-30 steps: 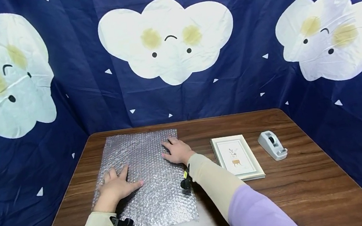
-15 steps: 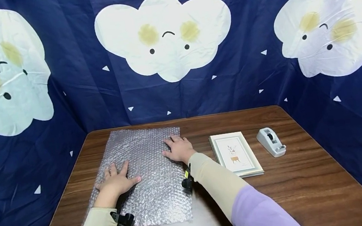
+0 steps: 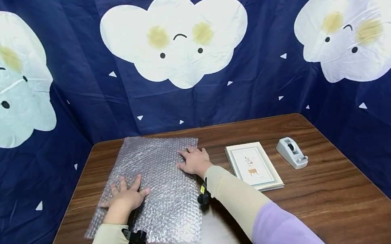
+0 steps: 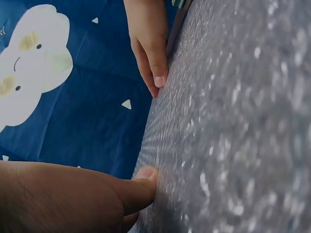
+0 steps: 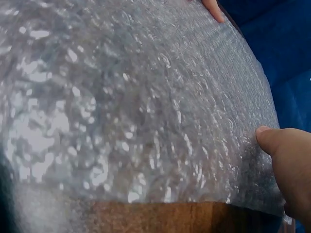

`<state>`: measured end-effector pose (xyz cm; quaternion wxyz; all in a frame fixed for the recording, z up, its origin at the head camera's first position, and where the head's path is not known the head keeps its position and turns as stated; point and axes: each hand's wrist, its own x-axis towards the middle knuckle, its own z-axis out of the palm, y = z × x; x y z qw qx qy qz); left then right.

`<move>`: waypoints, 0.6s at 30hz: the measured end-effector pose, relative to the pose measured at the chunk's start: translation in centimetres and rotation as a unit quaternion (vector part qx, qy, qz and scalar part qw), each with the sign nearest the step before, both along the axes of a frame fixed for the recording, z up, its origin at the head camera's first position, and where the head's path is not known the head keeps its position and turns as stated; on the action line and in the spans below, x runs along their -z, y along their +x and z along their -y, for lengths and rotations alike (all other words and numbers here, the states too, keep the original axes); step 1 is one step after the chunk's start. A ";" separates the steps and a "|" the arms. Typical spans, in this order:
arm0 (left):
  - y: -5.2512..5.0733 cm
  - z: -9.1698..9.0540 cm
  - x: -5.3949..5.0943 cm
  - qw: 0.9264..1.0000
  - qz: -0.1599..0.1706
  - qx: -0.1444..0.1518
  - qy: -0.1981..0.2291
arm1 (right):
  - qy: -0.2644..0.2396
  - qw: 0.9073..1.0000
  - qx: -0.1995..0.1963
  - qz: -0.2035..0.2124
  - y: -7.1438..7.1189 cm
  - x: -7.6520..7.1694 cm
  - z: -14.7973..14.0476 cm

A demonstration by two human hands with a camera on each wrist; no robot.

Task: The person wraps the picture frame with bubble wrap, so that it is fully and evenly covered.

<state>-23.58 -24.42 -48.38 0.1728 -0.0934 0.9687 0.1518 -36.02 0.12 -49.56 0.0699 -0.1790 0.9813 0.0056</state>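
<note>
A sheet of clear bubble wrap (image 3: 164, 199) lies flat on the left half of the table, turned slightly askew to its edges. My left hand (image 3: 122, 198) rests on its left part with the fingers spread. Near the sheet's far right edge, my right hand (image 3: 195, 162) lies on the plastic, fingers extended. The left wrist view shows the left thumb (image 4: 146, 177) touching the bubbled surface, with the right hand (image 4: 149, 43) farther off. In the right wrist view, the right thumb (image 5: 267, 138) touches the bubble wrap (image 5: 146, 107) near its edge.
Right of the bubble wrap lies a cream picture frame (image 3: 254, 166) with a plant print, apparently stacked on another flat piece. A white tape dispenser (image 3: 292, 153) stands farther right on the brown wooden table (image 3: 322, 200). A blue cloud-patterned curtain (image 3: 193, 106) surrounds the table's back and sides.
The bubble wrap has turned clockwise under my hands: its far edge shifted right and its near edge left. Both hands stay flat on it. The frame and tape dispenser keep their places.
</note>
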 end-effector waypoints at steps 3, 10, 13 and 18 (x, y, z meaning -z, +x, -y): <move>-0.1 -0.1 0.1 1.000 0.002 -0.006 0.009 | 0.003 1.000 0.006 0.000 0.1 0.0 -0.1; -0.5 -0.1 0.3 0.999 0.007 -0.010 0.034 | 0.002 1.000 0.020 0.002 0.5 0.0 -0.3; -0.6 -0.1 0.1 0.999 0.004 -0.005 0.039 | 0.001 1.000 0.027 -0.003 0.5 0.0 -0.5; -0.9 -0.3 -0.2 1.000 -0.001 -0.008 0.030 | -0.007 0.999 0.036 0.000 0.5 0.1 -0.6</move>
